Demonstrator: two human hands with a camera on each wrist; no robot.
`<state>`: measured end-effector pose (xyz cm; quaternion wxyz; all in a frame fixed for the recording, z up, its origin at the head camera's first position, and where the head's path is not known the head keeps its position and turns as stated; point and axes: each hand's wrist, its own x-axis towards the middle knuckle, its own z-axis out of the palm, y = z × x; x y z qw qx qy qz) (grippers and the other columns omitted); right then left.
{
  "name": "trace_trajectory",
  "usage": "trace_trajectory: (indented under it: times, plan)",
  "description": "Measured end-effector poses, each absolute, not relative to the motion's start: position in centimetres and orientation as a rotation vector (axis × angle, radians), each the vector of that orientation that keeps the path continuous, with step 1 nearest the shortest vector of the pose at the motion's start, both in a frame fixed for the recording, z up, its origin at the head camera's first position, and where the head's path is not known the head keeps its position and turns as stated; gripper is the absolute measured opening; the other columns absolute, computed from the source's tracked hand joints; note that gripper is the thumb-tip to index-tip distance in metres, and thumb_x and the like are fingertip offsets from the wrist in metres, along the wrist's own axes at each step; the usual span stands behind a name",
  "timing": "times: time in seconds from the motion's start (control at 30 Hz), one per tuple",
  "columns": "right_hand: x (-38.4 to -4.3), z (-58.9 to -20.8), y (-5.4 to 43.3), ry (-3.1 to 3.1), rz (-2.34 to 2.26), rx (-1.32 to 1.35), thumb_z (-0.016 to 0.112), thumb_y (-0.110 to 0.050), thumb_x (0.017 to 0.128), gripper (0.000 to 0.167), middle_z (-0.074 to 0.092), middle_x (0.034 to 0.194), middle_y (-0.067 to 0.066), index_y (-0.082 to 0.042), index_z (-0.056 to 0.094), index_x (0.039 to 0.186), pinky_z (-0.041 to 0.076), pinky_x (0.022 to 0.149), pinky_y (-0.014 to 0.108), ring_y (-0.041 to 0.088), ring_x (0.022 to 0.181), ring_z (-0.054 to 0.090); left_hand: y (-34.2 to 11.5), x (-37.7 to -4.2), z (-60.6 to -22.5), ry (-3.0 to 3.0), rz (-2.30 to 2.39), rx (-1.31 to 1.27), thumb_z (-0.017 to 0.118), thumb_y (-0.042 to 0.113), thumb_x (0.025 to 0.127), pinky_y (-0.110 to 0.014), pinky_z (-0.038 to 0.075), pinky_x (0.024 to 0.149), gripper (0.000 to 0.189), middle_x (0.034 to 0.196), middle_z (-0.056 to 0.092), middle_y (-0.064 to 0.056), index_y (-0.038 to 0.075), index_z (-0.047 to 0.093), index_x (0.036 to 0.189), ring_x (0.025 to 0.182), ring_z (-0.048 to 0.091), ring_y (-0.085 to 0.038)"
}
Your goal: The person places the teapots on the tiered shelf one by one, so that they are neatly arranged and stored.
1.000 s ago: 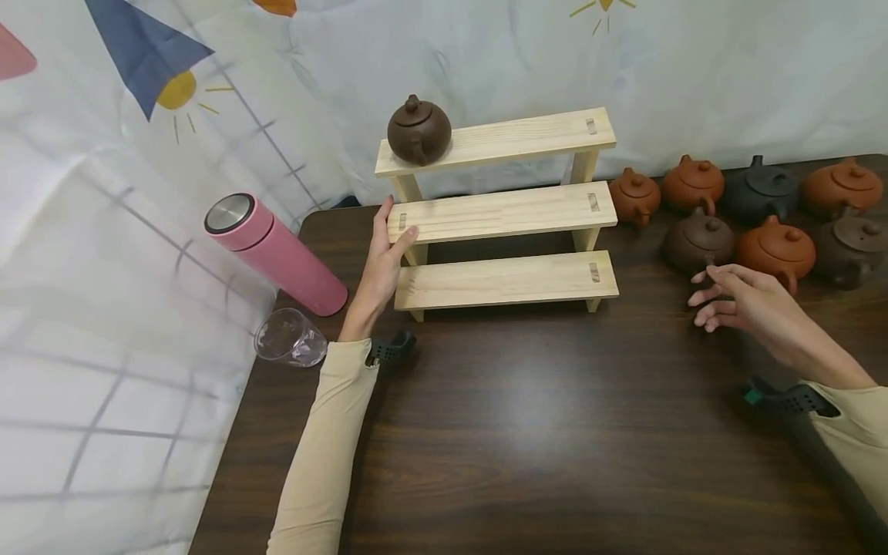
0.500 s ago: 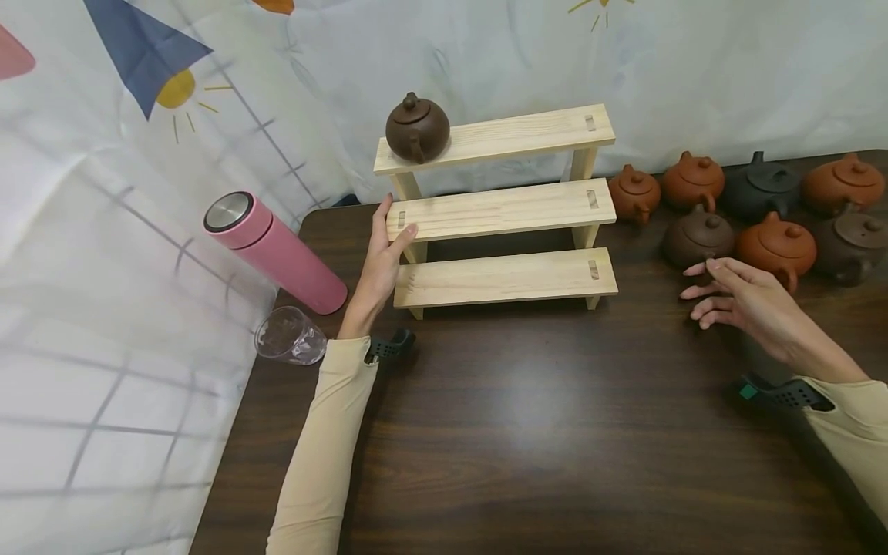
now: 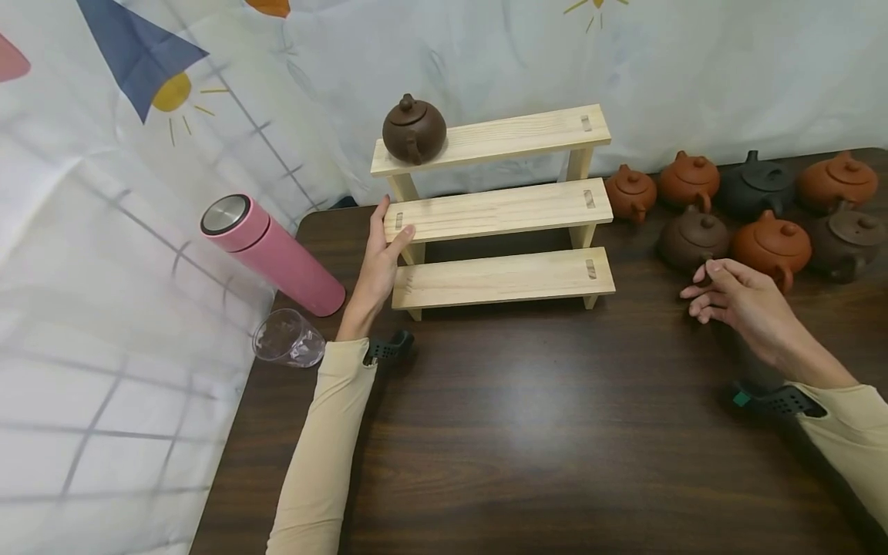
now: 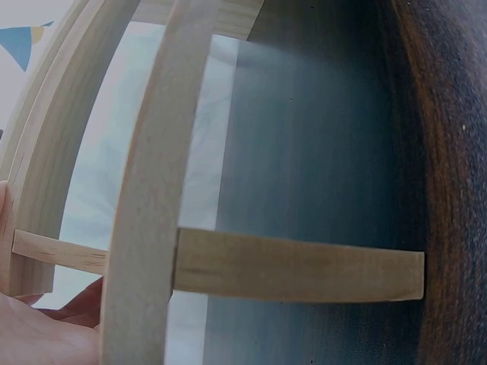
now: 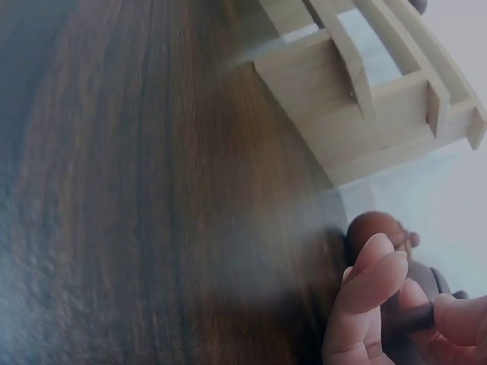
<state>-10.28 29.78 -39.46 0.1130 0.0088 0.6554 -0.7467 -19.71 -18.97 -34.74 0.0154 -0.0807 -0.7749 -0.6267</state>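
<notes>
Right of the wooden stand (image 3: 496, 212), lift brown teapot (image 3: 692, 239) level by handle (image 5: 412, 319) pinched in right fingers (image 5: 371, 287); brace stand with clamped left fingers (image 3: 378, 226).

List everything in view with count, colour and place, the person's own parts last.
Table: one, dark brown, below everything
Cloth: count unclear, mostly white, behind and left
Shelf: one, pale wood, table's rear
Shelf teapot: one, dark brown, top tier's left end
Orange-brown teapots: four, right of shelf, three back, one front
Black teapot: one, back row
Brown teapots: two, front row ends
Flask: one, pink, left of shelf
Glass: one, clear, by flask
Wrist straps: two, black, wrists
Sleeves: two, beige, forearms
Left hand: one, gripping middle tier's left end
Right hand: one, pinching left front teapot
</notes>
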Motion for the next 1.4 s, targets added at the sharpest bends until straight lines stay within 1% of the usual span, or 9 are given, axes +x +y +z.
trace_trajectory:
  times: [0.13,0.3,0.43,0.53,0.67,0.93,1.07,1.23,1.4]
  plan:
    - [-9.8,-38.8,29.5,1.933,-2.219,0.002,0.046,-0.029,0.112,0.028,0.073,0.094,0.002,-0.003,0.057,0.108,0.051,0.062,0.026,0.013,0.076,0.067,-18.9,-19.8,-34.8,-2.403,-1.96,-0.25,0.051,0.016,0.109,-0.033,0.009,0.126,0.075,0.174,0.004,-0.014,0.002,0.005,0.167,0.159,0.005,-0.019]
    - [-9.2,-37.2,29.0,1.954,-2.291,-0.081,0.047,-0.024,0.113,0.026,0.073,0.093,0.005,-0.001,0.058,0.109,0.048,0.058,0.028,0.015,0.073,0.065,-19.0,-19.8,-34.8,-2.404,-1.963,-0.253,0.051,0.016,0.109,-0.033,0.009,0.126,0.075,0.174,0.004,-0.014,0.002,0.004,0.167,0.159,0.005,-0.019]
    - [-9.0,-35.0,27.6,2.126,-2.223,-0.096,0.048,-0.028,0.112,0.031,0.072,0.092,0.005,0.002,0.056,0.11,0.046,0.056,0.03,0.017,0.071,0.063,-19.0,-19.7,-34.8,-2.403,-1.964,-0.258,0.051,0.016,0.109,-0.034,0.009,0.126,0.076,0.174,0.003,-0.014,0.002,0.004,0.167,0.159,0.004,-0.019]
    - [-9.1,-33.5,26.3,2.168,-2.194,-0.141,0.049,-0.028,0.112,0.032,0.071,0.093,0.008,0.003,0.055,0.111,0.046,0.057,0.031,0.019,0.071,0.063,-19.1,-19.7,-34.8,-2.397,-1.963,-0.252,0.051,0.016,0.109,-0.033,0.01,0.126,0.075,0.174,0.003,-0.014,0.002,0.004,0.167,0.159,0.004,-0.019]
    - [-9.7,-31.5,24.1,2.086,-2.229,-0.239,0.051,-0.025,0.112,0.03,0.071,0.094,0.011,0.004,0.057,0.111,0.049,0.059,0.03,0.022,0.073,0.065,-19.2,-19.6,-34.8,-2.398,-1.949,-0.243,0.05,0.015,0.109,-0.034,0.01,0.126,0.075,0.174,0.003,-0.014,0.001,0.005,0.167,0.159,0.004,-0.02]
    - [-12.8,-27.5,19.0,1.935,-2.287,-0.42,0.056,-0.027,0.109,0.033,0.071,0.093,0.015,0.006,0.058,0.109,0.052,0.06,0.029,0.023,0.072,0.066,-18.9,-19.7,-34.7,-2.383,-1.968,-0.259,0.051,0.014,0.109,-0.033,0.011,0.126,0.076,0.174,0.004,-0.015,0.001,0.004,0.167,0.159,0.006,-0.02]
    - [-14.9,-25.8,16.4,1.914,-2.276,-0.438,0.057,-0.029,0.109,0.033,0.07,0.091,0.015,0.004,0.059,0.106,0.052,0.061,0.028,0.022,0.07,0.065,-18.7,-19.9,-34.6,-2.369,-1.979,-0.263,0.051,0.013,0.109,-0.033,0.012,0.125,0.076,0.174,0.005,-0.016,0.001,0.005,0.167,0.159,0.007,-0.021]
    - [-17.4,-24.5,13.2,1.962,-2.211,-0.384,0.054,-0.029,0.11,0.033,0.071,0.086,0.013,0.003,0.059,0.102,0.052,0.06,0.027,0.019,0.066,0.064,-18.8,-19.8,-34.7,-2.357,-1.994,-0.268,0.051,0.011,0.108,-0.034,0.012,0.126,0.075,0.173,0.005,-0.017,0.001,0.005,0.167,0.159,0.007,-0.022]
    - [-19.4,-24.0,11.0,1.977,-2.157,-0.369,0.049,-0.025,0.112,0.033,0.071,0.081,0.011,0.004,0.056,0.1,0.051,0.059,0.026,0.017,0.062,0.063,-18.9,-19.7,-34.9,-2.36,-1.988,-0.271,0.051,0.012,0.108,-0.035,0.011,0.126,0.075,0.173,0.006,-0.017,0.001,0.005,0.167,0.159,0.007,-0.022]
